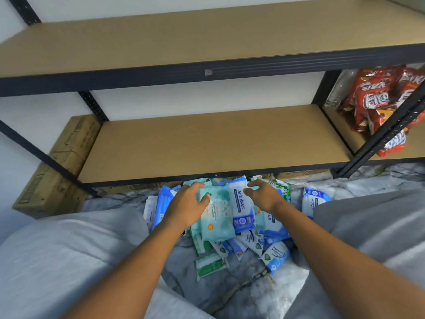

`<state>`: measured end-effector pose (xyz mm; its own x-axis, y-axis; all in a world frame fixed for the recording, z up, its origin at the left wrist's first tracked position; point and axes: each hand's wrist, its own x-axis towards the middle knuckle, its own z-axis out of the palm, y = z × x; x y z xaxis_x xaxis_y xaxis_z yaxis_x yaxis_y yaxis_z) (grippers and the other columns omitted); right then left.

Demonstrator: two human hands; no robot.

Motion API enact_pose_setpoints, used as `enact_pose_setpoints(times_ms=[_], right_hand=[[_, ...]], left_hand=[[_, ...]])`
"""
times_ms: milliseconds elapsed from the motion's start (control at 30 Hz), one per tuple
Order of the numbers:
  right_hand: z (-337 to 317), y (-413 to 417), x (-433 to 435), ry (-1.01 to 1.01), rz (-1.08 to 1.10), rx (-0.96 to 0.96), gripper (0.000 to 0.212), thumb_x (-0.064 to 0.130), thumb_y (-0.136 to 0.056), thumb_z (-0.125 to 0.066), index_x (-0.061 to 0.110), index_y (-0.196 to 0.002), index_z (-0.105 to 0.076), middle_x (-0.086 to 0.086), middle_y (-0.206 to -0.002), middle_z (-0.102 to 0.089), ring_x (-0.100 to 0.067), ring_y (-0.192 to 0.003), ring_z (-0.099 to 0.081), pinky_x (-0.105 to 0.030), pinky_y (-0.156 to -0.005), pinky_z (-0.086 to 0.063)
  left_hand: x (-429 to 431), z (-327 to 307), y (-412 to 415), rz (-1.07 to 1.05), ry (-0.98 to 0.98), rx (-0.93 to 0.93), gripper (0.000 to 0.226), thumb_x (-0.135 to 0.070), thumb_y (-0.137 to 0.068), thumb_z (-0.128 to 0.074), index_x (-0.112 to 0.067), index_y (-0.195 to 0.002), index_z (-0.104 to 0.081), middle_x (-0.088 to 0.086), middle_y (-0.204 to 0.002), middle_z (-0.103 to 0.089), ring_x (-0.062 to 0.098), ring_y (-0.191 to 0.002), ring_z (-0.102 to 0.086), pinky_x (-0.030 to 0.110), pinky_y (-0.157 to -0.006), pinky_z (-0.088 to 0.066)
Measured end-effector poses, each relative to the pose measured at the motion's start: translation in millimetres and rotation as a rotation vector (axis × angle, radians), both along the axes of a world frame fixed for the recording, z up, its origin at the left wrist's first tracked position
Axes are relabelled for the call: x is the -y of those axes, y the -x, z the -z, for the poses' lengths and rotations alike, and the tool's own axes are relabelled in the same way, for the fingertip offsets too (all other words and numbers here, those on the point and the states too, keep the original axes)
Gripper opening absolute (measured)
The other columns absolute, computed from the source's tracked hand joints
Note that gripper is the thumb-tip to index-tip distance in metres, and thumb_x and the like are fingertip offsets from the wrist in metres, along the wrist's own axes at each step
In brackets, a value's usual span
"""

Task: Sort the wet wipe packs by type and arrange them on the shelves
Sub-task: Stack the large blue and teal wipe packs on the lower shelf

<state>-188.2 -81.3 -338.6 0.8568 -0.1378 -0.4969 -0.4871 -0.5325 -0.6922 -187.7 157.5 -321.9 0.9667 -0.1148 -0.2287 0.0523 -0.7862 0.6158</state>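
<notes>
A heap of wet wipe packs [250, 242] lies on the marbled floor [230, 293] between the person's knees, at about 6 o'clock from the lower shelf [207, 143] and just in front of its edge. The left hand [186, 203] holds a teal pack [217, 224] on top of the heap, with its fingers [195, 186] curled over the pack's far end and the thumb pressed on its face. Touching that pack at its 3 o'clock side lies a blue and white pack [241, 203]. The right hand [264, 196] hovers at the 3 o'clock edge of this pack, its fingers [254, 184] spread and loosely bent and holding nothing; whether they touch it is unclear. A green and white pack [210, 265] lies at 7 o'clock of the heap, and one more blue pack [314, 200] lies apart at 3 o'clock. Above is the upper shelf [184, 42]. Red snack bags [377, 97] fill the next bay at 2 o'clock. A cardboard box [62, 162] stands at 9 o'clock.
</notes>
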Motion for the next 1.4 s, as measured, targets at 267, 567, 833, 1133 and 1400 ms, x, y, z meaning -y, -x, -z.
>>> enact_pose_setpoints(times_ms=[267,567,833,1133,1400], right_hand=[[12.9,-4.7,-43.0,-0.18,-0.02,0.022,0.002,0.026,-0.092,-0.061,0.026,-0.093,-0.063,-0.007,-0.079,-0.065,-0.024,-0.071,-0.057,-0.033,-0.062,-0.046],[48.6,-27.4,-81.1,-0.191,-0.11,-0.022,0.002,0.024,-0.091,-0.064,0.025,-0.09,-0.064,-0.009,-0.083,-0.071,-0.021,-0.069,-0.062,-0.039,-0.074,-0.055],[76.8,-39.0,-77.7,-0.12,0.021,0.016,0.009,0.021,-0.089,-0.065,0.023,-0.098,-0.066,-0.004,-0.087,-0.069,-0.018,-0.069,-0.059,-0.028,-0.066,-0.046],[94.7,-2.3,-70.1,0.047,0.091,0.084,0.035,0.023,-0.091,-0.063,0.028,-0.125,-0.063,-0.011,-0.12,-0.051,-0.017,-0.082,-0.057,-0.025,-0.078,-0.044],[110.7,-9.1,-76.9,0.124,0.073,0.045,0.05,0.028,-0.091,-0.061,0.037,-0.138,-0.049,-0.007,-0.123,-0.041,-0.027,-0.101,-0.056,-0.03,-0.088,-0.048]], left_hand=[[-8.6,19.6,32.2,-0.147,0.05,-0.078,0.034,-0.038,-0.094,-0.058,-0.028,-0.127,-0.059,-0.001,-0.126,-0.062,0.017,-0.112,-0.06,0.029,-0.091,-0.046],[-11.0,42.6,18.7,-0.436,0.094,-0.1,0.031,-0.032,-0.092,-0.062,-0.024,-0.123,-0.062,-0.001,-0.125,-0.062,0.018,-0.112,-0.06,0.027,-0.092,-0.044],[-17.2,83.0,9.2,-0.523,0.197,-0.173,0.034,-0.03,-0.094,-0.061,-0.02,-0.126,-0.059,0.007,-0.128,-0.059,0.022,-0.108,-0.06,0.034,-0.091,-0.049],[-2.5,118.8,-12.5,-0.518,0.157,-0.243,0.042,-0.031,-0.095,-0.056,-0.028,-0.136,-0.051,0.011,-0.132,-0.047,0.03,-0.11,-0.058,0.037,-0.088,-0.048],[8.7,132.3,-27.0,-0.575,0.096,-0.236,0.043,-0.03,-0.093,-0.057,-0.029,-0.136,-0.051,0.015,-0.126,-0.054,0.036,-0.109,-0.06,0.043,-0.091,-0.052]])
